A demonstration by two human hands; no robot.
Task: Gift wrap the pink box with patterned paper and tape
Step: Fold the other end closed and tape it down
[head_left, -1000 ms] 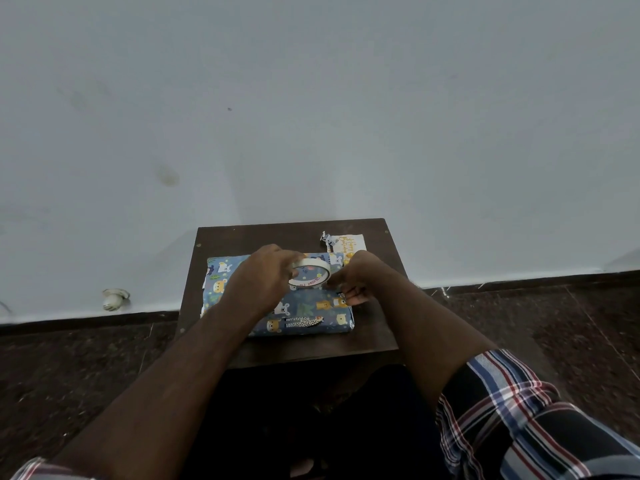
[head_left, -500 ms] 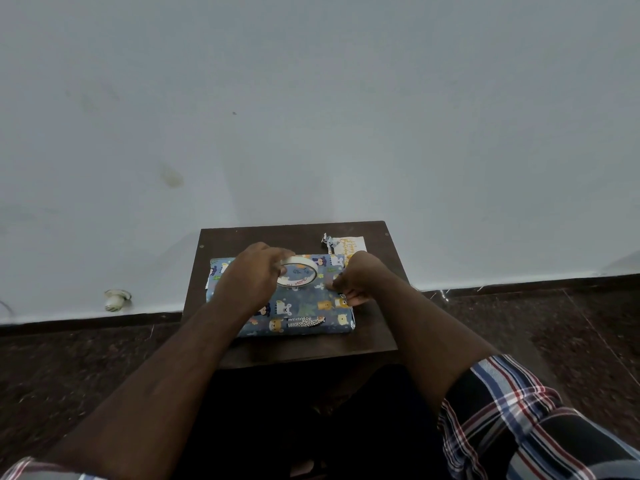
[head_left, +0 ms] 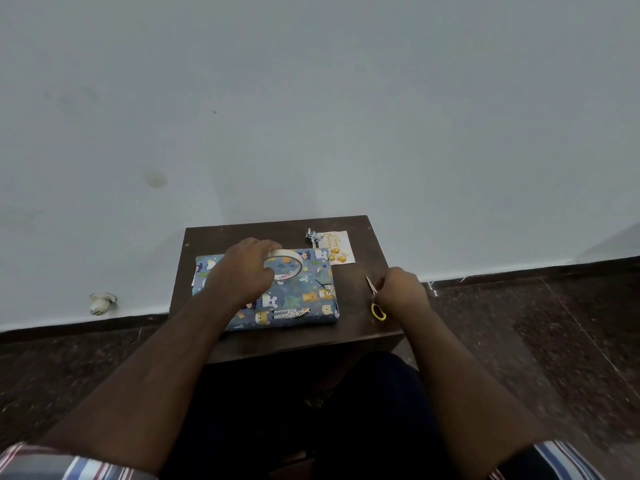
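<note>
The box [head_left: 294,299], covered in blue paper with animal prints, lies flat on a small dark wooden table [head_left: 353,334]. No pink surface shows. My left hand [head_left: 242,271] rests over the box's left half and grips a roll of clear tape [head_left: 285,266] just above the paper. My right hand [head_left: 401,291] is to the right of the box, curled round yellow-handled scissors [head_left: 375,299] whose blades point away from me.
A white greeting card [head_left: 337,249] with gold lettering and a scrap of paper lie at the table's back right. The table stands against a pale wall. A small white object [head_left: 100,303] sits on the dark floor at the left.
My right hand left the box's right end and moved right to the scissors. My left hand stayed on the box with the tape roll.
</note>
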